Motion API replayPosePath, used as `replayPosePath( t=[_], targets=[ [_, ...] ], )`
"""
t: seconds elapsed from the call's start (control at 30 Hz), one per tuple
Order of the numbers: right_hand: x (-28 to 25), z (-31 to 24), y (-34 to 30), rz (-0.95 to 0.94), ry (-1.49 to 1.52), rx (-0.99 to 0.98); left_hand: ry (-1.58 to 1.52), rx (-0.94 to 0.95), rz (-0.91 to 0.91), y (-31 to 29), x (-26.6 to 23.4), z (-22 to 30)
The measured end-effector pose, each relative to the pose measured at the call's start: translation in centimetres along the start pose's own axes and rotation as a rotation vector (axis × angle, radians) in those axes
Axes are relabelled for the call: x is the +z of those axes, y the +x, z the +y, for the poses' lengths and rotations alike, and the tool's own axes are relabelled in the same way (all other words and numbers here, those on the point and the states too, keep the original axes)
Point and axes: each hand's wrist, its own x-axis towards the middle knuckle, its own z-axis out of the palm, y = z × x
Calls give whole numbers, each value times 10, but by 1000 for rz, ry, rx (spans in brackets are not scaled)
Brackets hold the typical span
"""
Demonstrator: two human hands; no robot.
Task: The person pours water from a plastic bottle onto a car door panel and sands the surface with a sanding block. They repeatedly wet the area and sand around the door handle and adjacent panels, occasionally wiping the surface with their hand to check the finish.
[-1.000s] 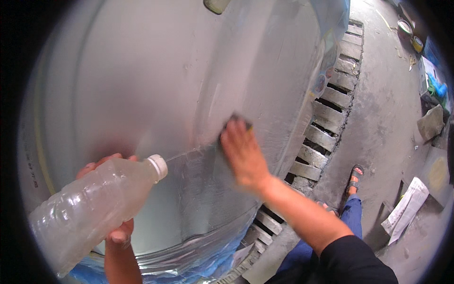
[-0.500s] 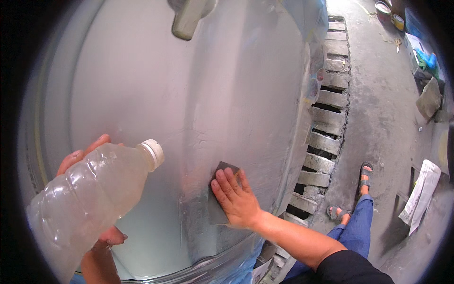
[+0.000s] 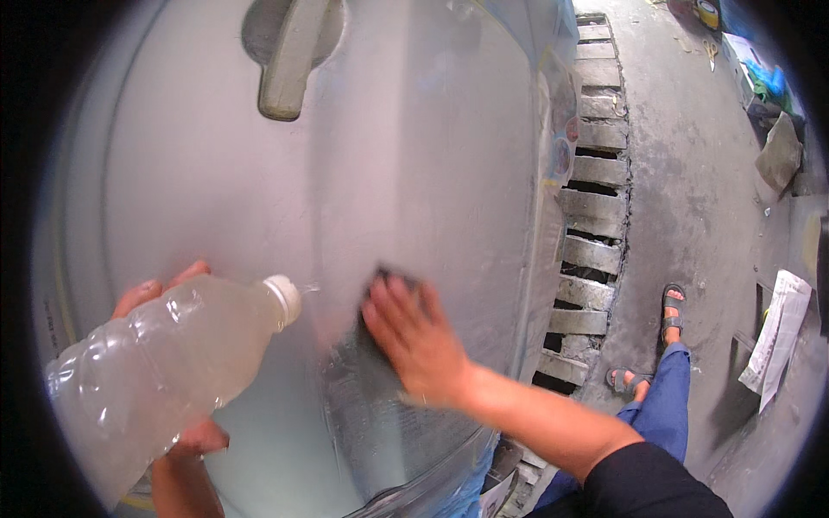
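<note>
A clear, ribbed plastic bottle (image 3: 186,354) with a white cap (image 3: 283,302) lies tilted in my left hand (image 3: 138,299), whose fingers wrap round it from behind. From the cap a thin jet of water (image 3: 308,287) comes out toward the grey car door panel (image 3: 207,181). My right hand (image 3: 416,341) is blurred by motion and presses a dark sheet of sandpaper (image 3: 370,335) flat against that panel. Most of the sheet is hidden under the fingers and palm. The panel's lower part looks wet and shiny. Above both hands is the door handle (image 3: 289,82).
Clear masking film (image 3: 561,129) edges the panel. A slatted floor drain (image 3: 596,207) with dark gaps runs alongside. On the concrete floor are my sandalled feet (image 3: 672,315), scissors (image 3: 711,53) and a stone-like grey piece (image 3: 779,154). Folded paper (image 3: 775,341) hangs at the right.
My right hand has slid up and slightly left over the panel with the sandpaper. Water now shows at the bottle's cap. The view has shifted, so the door handle appears lower and farther left.
</note>
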Motion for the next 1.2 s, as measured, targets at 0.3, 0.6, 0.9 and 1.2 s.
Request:
replayPosePath(
  t=[0.3, 0.6, 0.9, 1.2],
  targets=[
    [12, -38, -39, 39, 150, 23, -16, -30, -78, -4, -7, 24],
    [-30, 18, 71, 129, 146, 160, 66, -161, 74, -1, 8, 29],
    [-40, 31, 85, 114, 2, 87, -37, -75, -28, 2, 3, 26],
    [-1, -24, -19, 43, 116, 54, -69, -90, -28, 2, 6, 26]
  ],
)
